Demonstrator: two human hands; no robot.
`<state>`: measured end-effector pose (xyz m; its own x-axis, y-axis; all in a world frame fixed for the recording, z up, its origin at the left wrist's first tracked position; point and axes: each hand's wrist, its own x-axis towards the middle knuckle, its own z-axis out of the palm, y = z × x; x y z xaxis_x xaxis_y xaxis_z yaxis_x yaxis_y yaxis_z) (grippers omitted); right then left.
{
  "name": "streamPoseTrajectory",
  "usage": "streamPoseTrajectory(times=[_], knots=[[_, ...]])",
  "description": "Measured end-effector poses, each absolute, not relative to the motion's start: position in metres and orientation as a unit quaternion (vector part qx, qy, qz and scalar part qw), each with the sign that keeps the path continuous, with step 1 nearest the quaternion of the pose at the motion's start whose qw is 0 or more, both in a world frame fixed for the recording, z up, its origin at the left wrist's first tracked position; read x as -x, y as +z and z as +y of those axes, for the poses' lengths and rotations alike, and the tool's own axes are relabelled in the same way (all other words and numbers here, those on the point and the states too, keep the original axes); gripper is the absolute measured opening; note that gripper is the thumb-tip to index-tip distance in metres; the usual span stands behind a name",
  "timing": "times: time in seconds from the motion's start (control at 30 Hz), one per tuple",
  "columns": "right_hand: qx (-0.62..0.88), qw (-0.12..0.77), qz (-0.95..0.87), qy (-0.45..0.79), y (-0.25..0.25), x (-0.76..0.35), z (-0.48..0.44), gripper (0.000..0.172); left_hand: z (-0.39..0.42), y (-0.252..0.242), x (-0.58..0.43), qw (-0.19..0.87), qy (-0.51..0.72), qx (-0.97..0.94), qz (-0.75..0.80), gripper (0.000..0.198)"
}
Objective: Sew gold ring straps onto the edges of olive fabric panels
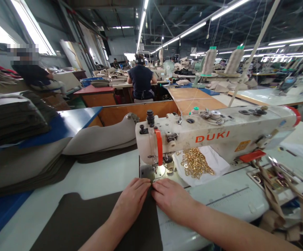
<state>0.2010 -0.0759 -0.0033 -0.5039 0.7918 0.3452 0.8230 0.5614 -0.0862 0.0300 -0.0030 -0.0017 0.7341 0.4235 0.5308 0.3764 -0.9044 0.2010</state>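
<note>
A dark olive-grey fabric panel lies flat on the pale sewing table, its far corner reaching the presser foot of a white sewing machine. My left hand rests over the panel, its fingers closed at the edge just in front of the needle. Close beside it, my right hand has its fingers drawn together at the same edge. The fingertips of both hands nearly meet, and whatever small piece may lie between them is hidden.
Gold metal rings lie heaped on a white cloth behind the machine head. Stacked grey panels stand at the left. A tray with scissors and tan straps is at the right. Ahead, a person sits facing away.
</note>
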Motion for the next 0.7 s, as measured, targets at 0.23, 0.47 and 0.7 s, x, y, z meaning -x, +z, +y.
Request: streamPoseTrajectory(times=[0.23, 0.47, 0.7], knots=[[0.471, 0.129, -0.870, -0.061, 0.003, -0.214, -0.061, 0.009, 0.015, -0.004, -0.044, 0.034, 0.296, -0.932, 0.205, 0.026], [0.492, 0.125, -0.860, -0.044, 0.000, -0.222, -0.053, 0.010, 0.028, -0.003, -0.055, 0.053, 0.311, -0.928, 0.198, 0.027], [0.495, 0.156, -0.853, -0.052, -0.003, -0.224, -0.049, 0.010, 0.034, -0.005, -0.058, 0.025, 0.336, -0.920, 0.200, 0.033]])
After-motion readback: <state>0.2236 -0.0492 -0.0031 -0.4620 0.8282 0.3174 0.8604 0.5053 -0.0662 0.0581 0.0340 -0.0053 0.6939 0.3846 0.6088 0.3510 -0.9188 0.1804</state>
